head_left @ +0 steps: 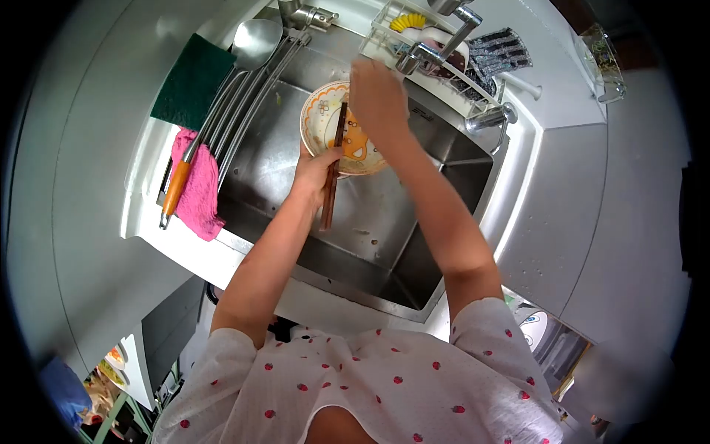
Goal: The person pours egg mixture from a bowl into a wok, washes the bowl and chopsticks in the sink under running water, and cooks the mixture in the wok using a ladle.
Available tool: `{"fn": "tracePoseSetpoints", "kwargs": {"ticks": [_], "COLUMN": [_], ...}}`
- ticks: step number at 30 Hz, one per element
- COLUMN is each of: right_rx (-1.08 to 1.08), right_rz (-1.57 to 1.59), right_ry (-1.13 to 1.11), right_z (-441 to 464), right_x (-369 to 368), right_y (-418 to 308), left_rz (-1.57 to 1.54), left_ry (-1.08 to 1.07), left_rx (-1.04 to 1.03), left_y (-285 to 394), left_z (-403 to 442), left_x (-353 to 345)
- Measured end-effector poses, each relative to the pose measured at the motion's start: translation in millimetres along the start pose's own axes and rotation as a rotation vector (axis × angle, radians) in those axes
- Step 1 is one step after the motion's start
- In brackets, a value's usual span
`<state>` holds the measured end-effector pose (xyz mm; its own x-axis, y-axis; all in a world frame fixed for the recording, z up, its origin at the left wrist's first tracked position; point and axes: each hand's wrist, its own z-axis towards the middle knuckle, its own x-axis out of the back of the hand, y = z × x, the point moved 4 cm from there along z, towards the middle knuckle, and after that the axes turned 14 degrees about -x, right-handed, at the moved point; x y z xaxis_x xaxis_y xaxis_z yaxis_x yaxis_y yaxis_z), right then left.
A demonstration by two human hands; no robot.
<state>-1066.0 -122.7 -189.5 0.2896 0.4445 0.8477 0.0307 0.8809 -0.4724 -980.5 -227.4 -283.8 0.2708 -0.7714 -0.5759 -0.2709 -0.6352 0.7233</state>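
My left hand [314, 176] grips the rim of a white bowl [319, 118] with an orange scalloped border and an orange cartoon figure inside. Under the same thumb, brown chopsticks [329, 207] lie across the bowl, their lower ends sticking out below my hand. Over the bowl's upper right edge is my right hand [379, 103], just left of the faucet [421, 58]. Motion smears its fingers, so whether it holds anything is unclear. Both hands are above the steel sink [259, 170].
Left of the sink, a ladle with a wooden handle [176, 189] rests on a metal rack [255, 107], beside a green scouring pad [191, 81] and pink cloth [197, 196]. Behind the faucet, a white caddy [384, 52] holds a yellow scrubber [407, 21] and a striped cloth [499, 53].
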Motion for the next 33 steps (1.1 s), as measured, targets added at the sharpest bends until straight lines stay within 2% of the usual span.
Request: {"fn": "tracePoseSetpoints", "kwargs": {"ticks": [2, 4, 7, 10, 13, 16, 19, 20, 23, 25, 27, 31, 33], "right_rx": [-0.126, -0.059, -1.16, -1.326, -1.368, -1.288, -1.331, -1.342, -1.333, -1.286, -1.209, -1.115, -1.141], "right_rz": [-0.224, -0.2, 0.943, 1.149, 1.292, 1.436, 1.172, 1.233, 1.387, 1.455, 1.488, 1.424, 1.369], "right_ry": [-0.248, -0.576, -0.712, -0.737, -0.743, -0.708, -0.625, -0.575, -0.439, -0.357, -0.427, -0.635, -0.541], "right_z": [-27.6, -47.6, -77.2, -90.4, -97.6, -94.3, -87.1, -88.8, -91.4, -85.0, -84.8, -69.3, -51.0], "right_x": [-36.9, -64.8, -116.6, -141.7, -166.2, -179.6, -159.2, -159.6, -152.8, -127.9, -119.5, -106.3, -81.9], "right_y": [28.8, 47.1, 85.8, 98.1, 109.1, 108.8, 93.1, 94.7, 93.6, 79.9, 71.0, 62.7, 47.9], "left_rz": [-0.05, -0.06, -0.014, 0.001, 0.051, 0.164, 0.484, 0.618, 1.515, 1.264, 1.082, 1.001, 0.775], "left_ry": [0.0, -0.027, -0.012, 0.016, 0.03, 0.035, 0.158, 0.218, 0.222, 0.074, -0.071, -0.066, -0.035], "left_rx": [0.032, 0.063, 0.102, 0.17, 0.204, 0.204, 0.136, 0.095, -0.771, -0.521, -0.294, -0.18, -0.031], "left_y": [-16.7, -28.6, -44.6, -68.6, -83.1, -86.3, -97.4, -101.6, -31.7, -36.3, -45.6, -44.3, -35.5], "left_z": [13.5, 18.9, 22.9, 33.1, 40.3, 43.3, 52.3, 57.5, 23.2, 20.6, 14.7, -1.3, -16.0], "left_x": [9.5, 12.1, 21.1, 38.2, 52.5, 53.6, 67.5, 74.3, 27.9, 23.1, 15.3, 4.3, -6.1]}}
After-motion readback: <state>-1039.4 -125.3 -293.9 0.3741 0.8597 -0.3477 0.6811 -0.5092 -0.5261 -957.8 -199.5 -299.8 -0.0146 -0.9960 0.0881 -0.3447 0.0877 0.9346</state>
